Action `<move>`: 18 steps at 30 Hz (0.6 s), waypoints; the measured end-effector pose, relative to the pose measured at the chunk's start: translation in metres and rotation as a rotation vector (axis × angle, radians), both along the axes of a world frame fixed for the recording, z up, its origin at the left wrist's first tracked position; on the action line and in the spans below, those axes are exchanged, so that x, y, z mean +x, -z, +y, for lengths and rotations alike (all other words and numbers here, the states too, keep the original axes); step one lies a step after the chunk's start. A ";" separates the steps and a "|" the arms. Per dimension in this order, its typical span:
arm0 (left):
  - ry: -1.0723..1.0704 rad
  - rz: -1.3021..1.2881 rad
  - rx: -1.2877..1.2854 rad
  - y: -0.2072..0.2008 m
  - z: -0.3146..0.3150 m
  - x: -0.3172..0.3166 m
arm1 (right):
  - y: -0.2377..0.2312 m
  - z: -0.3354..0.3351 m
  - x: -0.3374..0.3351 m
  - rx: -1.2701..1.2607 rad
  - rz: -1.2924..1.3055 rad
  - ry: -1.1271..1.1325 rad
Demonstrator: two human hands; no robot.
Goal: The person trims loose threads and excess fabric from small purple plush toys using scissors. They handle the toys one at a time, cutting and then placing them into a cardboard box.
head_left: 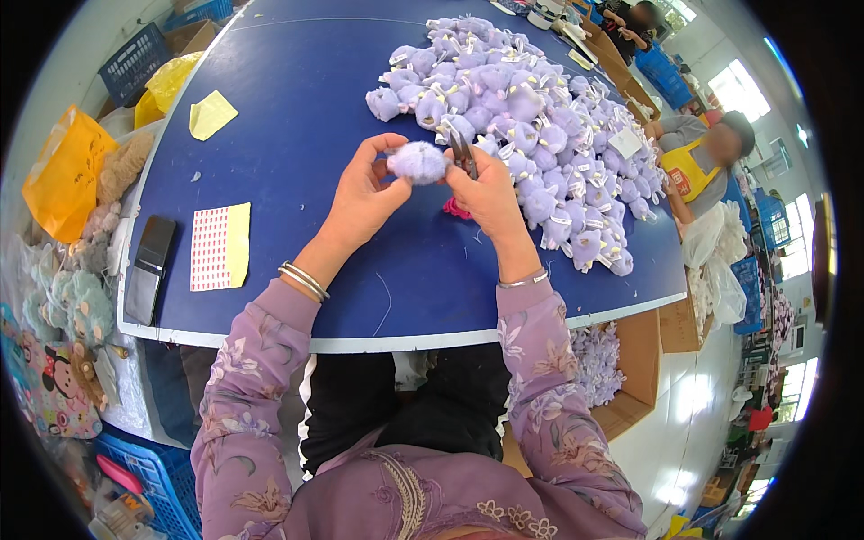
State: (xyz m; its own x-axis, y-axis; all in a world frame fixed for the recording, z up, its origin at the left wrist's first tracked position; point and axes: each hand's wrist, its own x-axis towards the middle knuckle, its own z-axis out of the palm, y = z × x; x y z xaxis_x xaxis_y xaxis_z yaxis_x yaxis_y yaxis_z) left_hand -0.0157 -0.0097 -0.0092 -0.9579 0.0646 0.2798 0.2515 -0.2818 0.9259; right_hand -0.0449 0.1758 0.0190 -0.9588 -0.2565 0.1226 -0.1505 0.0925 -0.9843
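In our left hand's grip (364, 187) we pinch a small, round, fuzzy lilac plush toy (418, 164) between thumb and fingers, above the blue, white-edged table (306, 81). Our right hand's grip (487, 191) is closed around dark metal snips (463, 155), blades pointing up, just beside the toy. A crumpled bright-pink item (456, 209) lies near that hand. Beyond, we see a broad heap of lilac plush toys (551, 144); to the left, a white rectangular sheet with red marks (216, 249) and a flat black rectangular device (151, 270).
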 end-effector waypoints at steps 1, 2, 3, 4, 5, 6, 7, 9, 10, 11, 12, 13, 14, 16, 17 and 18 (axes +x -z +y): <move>0.008 -0.020 -0.006 0.002 -0.005 -0.001 | 0.001 0.001 -0.001 -0.019 -0.021 0.013; 0.015 -0.040 -0.011 0.003 -0.008 -0.002 | 0.000 0.001 -0.001 -0.064 -0.057 -0.002; -0.026 0.021 -0.029 0.004 -0.007 -0.003 | 0.000 0.002 -0.001 -0.108 -0.093 -0.018; -0.053 0.040 -0.036 0.005 -0.006 -0.003 | -0.001 0.001 -0.001 -0.152 -0.127 -0.034; -0.080 0.060 -0.043 0.005 -0.004 -0.003 | -0.001 0.000 -0.001 -0.139 -0.119 -0.025; -0.108 0.079 -0.050 0.004 -0.002 -0.002 | -0.001 -0.001 0.000 -0.127 -0.111 -0.016; -0.101 0.047 -0.050 0.002 -0.002 -0.002 | -0.002 -0.002 0.001 -0.114 -0.103 -0.007; -0.087 -0.016 -0.050 -0.004 -0.002 0.000 | 0.001 -0.002 -0.001 -0.120 -0.074 0.010; -0.084 -0.023 -0.049 -0.005 -0.003 0.000 | 0.002 -0.002 -0.002 -0.123 -0.059 0.017; -0.081 -0.031 -0.048 -0.004 -0.004 0.000 | 0.002 -0.001 -0.002 -0.114 -0.054 0.030; -0.078 -0.038 -0.047 -0.003 -0.004 0.000 | 0.002 -0.001 -0.001 -0.106 -0.049 0.043; -0.079 -0.040 -0.057 -0.003 -0.004 -0.001 | 0.001 -0.001 -0.001 -0.097 -0.043 0.058; -0.078 -0.042 -0.068 -0.002 -0.004 0.000 | 0.004 0.000 -0.003 -0.083 -0.021 0.070; -0.077 -0.050 -0.086 -0.001 -0.004 -0.001 | 0.010 0.002 -0.008 -0.056 0.022 0.092; -0.076 -0.056 -0.092 0.000 -0.004 -0.001 | 0.010 0.002 -0.008 -0.046 0.037 0.097; -0.074 -0.063 -0.099 0.000 -0.005 -0.002 | 0.011 0.002 -0.008 -0.036 0.053 0.102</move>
